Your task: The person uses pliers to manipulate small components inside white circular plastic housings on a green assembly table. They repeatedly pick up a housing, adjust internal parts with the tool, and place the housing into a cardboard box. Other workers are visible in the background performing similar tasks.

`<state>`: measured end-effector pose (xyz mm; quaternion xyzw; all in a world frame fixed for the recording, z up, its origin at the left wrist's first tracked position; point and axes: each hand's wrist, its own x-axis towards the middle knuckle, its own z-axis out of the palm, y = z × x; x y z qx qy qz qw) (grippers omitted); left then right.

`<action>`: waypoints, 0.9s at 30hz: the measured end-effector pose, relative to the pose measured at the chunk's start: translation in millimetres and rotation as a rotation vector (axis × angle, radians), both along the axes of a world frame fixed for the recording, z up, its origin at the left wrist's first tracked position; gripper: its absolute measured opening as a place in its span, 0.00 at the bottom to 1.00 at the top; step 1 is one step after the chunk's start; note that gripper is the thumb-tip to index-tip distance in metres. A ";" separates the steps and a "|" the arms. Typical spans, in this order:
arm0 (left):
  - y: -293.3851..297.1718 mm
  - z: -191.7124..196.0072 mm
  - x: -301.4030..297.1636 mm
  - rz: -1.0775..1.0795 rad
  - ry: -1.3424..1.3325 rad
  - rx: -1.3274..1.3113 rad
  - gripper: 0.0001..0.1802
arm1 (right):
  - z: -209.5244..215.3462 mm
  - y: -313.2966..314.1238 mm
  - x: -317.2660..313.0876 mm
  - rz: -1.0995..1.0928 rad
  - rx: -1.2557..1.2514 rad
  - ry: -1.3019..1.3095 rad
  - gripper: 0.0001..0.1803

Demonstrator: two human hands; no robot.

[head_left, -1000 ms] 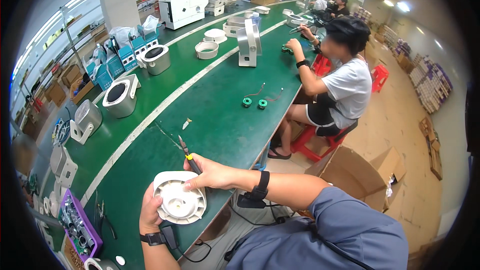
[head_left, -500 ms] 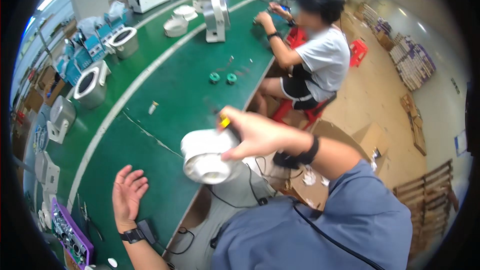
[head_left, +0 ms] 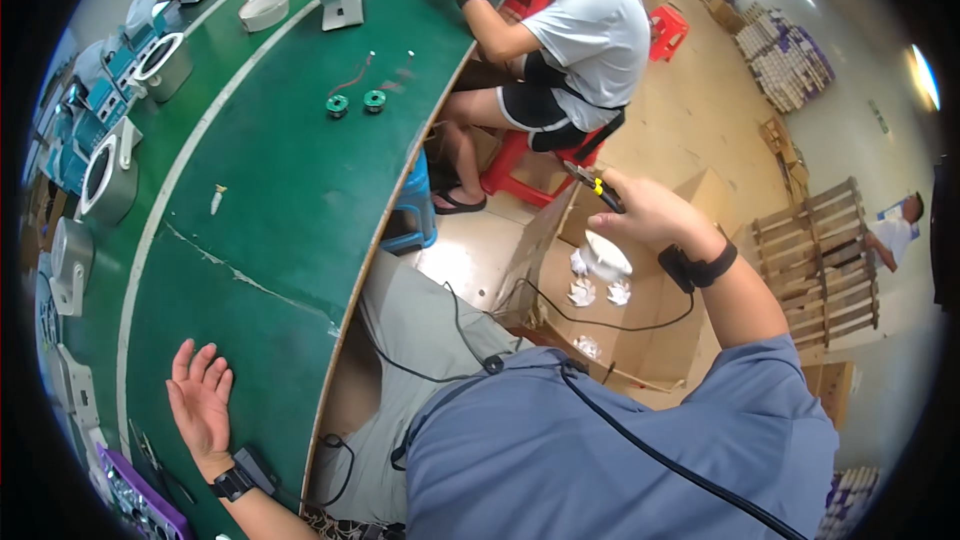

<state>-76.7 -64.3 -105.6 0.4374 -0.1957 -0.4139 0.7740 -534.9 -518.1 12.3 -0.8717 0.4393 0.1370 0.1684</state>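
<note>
Carried rightward off the edge of the green surface (head_left: 270, 225) since the earlier frame, the white round part (head_left: 608, 257) is now seen over the open-topped cardboard box (head_left: 655, 350), and the whole view is swung to the right with it. It is placed just below the thumb tip of the right grip (head_left: 650, 210), near the white finned pieces (head_left: 582, 291) that are scattered inside the box. Its outline is smeared by blur, but it is shown tilted, with its longest line run from upper left to lower right. Whether it is touched by the fingers or already let go cannot be told.

By the right grip, the nearer of the two, the black-and-yellow pliers (head_left: 609, 197) are held between thumb and fingers, their tips pointed to the upper left, away from the white part. The right arm is stretched out to the side, with the forearm angled up and leftward from the sleeve and the wrist circled by a black strap (head_left: 715, 267).

Well apart from the part, the left grip (head_left: 203, 405) is held palm up at the surface, its fingers loosely spread and nothing grasped.
</note>
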 end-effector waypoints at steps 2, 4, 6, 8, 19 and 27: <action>-0.2 2.2 -1.5 0.019 0.011 -0.008 0.36 | 8.1 4.9 29.7 0.047 0.065 -0.135 0.34; -0.3 3.4 -1.3 0.030 0.006 0.002 0.35 | 19.4 10.4 67.9 0.117 0.152 -0.288 0.33; -0.5 5.9 -2.0 0.031 -0.001 0.013 0.35 | 20.3 9.6 107.6 0.201 0.188 -0.365 0.32; -1.8 5.9 -0.1 0.032 -0.001 0.003 0.35 | 21.1 2.6 142.2 0.314 0.163 -0.396 0.30; 11.0 -3.0 11.3 -0.041 0.031 0.013 0.37 | -24.9 -35.0 87.5 0.147 0.210 -0.667 0.21; 15.5 -9.1 22.3 -0.041 0.027 0.076 0.37 | -199.8 -51.0 -122.1 -0.731 0.314 -0.414 0.18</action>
